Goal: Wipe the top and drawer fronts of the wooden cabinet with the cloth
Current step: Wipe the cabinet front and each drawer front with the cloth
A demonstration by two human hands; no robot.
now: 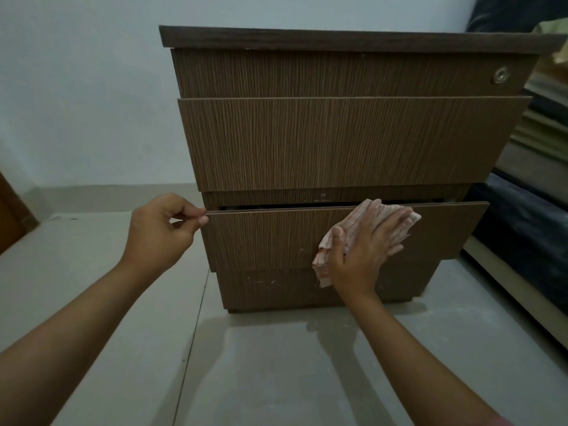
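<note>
Right hand [365, 250] is flat on the cloth [356, 229], fingers spread and straight, pressing it against the bottom drawer [267, 238] front, fingertips aimed toward 1 o'clock. The cloth sits at the drawer's upper middle, right of centre, a loose tail hanging out toward 7 o'clock below the palm. Left hand [163, 229] pinches the drawer's top left corner edge between thumb and curled fingers, steadying it; the drawer stands slightly pulled out, a dark gap showing above it.

The cloth looks thin, soft and floppy, light as anything, so it should bunch and slide under the palm rather than hold shape; a flat, spread hand on top is the sensible way to drive it. The front looks like smooth, stiff laminate, likely slick, and the drawer probably rolls if pushed, hence that corner pinch. The cabinet [347, 142] stands on the floor [276, 364] at 12 o'clock, two more fronts and the top [338, 38] above, lock [501, 75] at 2 o'clock.
</note>
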